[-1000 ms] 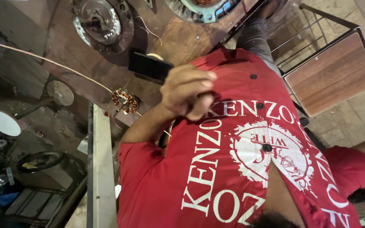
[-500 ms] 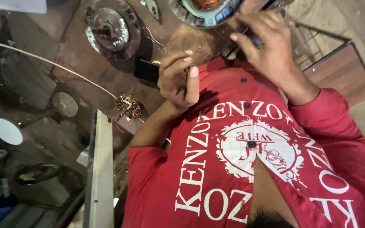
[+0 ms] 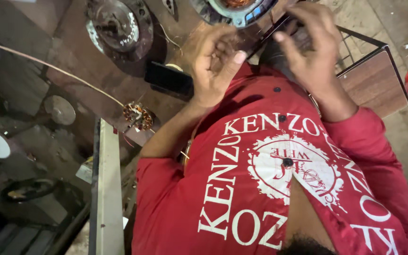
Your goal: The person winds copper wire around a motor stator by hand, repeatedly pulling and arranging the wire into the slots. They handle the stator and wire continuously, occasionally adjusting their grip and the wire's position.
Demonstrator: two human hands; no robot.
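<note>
Head view: the left hand (image 3: pixel 216 66), fingers curled loosely on nothing, sits just below the round motor housing (image 3: pixel 234 10) at the top edge. The right hand (image 3: pixel 312 52) — fingers spread — hovers beside it. A black phone (image 3: pixel 168 80) lies near on the tabletop (image 3: pixel 72 56) — open surface leftward.
</note>
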